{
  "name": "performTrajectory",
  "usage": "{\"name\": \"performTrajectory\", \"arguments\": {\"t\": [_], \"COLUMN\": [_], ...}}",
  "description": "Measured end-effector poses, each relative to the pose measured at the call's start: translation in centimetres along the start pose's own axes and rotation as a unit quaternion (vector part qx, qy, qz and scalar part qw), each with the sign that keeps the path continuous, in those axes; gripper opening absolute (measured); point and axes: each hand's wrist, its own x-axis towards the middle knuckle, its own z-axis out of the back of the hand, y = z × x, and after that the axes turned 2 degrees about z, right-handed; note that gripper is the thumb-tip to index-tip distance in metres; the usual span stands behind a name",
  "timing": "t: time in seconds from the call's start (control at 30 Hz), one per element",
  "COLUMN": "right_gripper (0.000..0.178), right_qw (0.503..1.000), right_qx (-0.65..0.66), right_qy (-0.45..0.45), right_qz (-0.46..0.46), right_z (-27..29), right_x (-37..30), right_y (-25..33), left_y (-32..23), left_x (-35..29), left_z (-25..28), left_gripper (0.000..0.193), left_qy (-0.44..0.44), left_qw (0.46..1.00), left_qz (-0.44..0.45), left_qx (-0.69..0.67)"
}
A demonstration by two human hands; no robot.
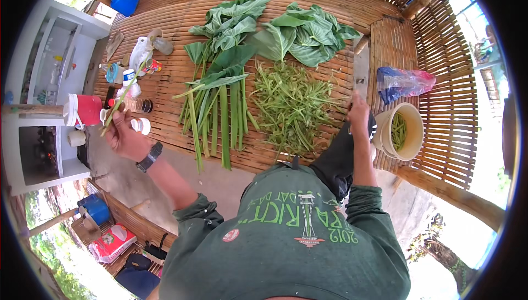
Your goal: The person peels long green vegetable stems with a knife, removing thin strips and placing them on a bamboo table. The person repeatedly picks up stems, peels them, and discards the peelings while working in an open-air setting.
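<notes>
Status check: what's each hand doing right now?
Left hand raised, gripping green stalk. Right hand at peeled strips pile; grip unclear. Nothing blocking.

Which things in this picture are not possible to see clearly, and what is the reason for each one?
- Head view: what the right hand holds is hidden by the hand itself.
- Inside of the cream bucket: only some green pieces show; its wall hides the rest.
- Small bottles and jars beyond the left hand, which holds a thin green stalk: too small and crowded to identify.
- Bamboo platform: far corners bend away at the fisheye rim.
</notes>
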Motion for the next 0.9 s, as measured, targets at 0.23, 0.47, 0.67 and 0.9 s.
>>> {"name": "performTrajectory", "arguments": {"t": [0.23,0.47,0.67,0.9], "right_gripper": [0.049,0.062,0.058,0.054], "right_qw": [0.953,0.909,0.864,0.869], "right_qx": [-0.218,-0.114,-0.069,-0.060], "right_qy": [0.147,0.298,0.366,0.345], "right_qz": [0.153,0.270,0.338,0.348], "right_z": [-8.1,-10.4,-11.7,-12.2], "right_x": [-10.1,-18.5,-20.6,-20.7], "right_y": [6.5,15.3,17.4,17.4], "left_y": [0.8,0.4,-0.2,-2.1], "left_x": [-10.1,-16.5,-17.9,-17.7], "left_z": [-5.3,-8.2,-7.5,-7.7], "left_gripper": [0.014,0.022,0.022,0.024], "left_qy": [0.165,0.251,0.306,0.320], "left_qw": [0.984,0.968,0.952,0.935], "left_qz": [0.030,-0.007,-0.013,-0.113], "left_qx": [0.055,0.001,0.015,0.100]}}
